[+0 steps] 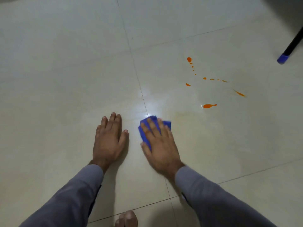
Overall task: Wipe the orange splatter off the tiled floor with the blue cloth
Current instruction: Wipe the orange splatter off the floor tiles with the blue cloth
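The right hand (159, 141) pressed flat, fingers spread, on the folded blue cloth (148, 128) on the glossy pale tiled floor (65, 71); the orange splatter (209, 106) lay beyond, apart. A dragging stroke could smear it wider. The left hand (109, 140) braced open beside it.

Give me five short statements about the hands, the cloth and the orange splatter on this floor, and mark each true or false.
1. The right hand presses the blue cloth flat on the floor. True.
2. The left hand holds a second cloth. False: it rests bare on the tile.
3. The cloth covers the orange splatter. False: the splatter lies farther off, to the right, uncovered.
4. A black leg with a blue tip stands at upper right. True.
5. The splatter is one single puddle. False: scattered drops and streaks.
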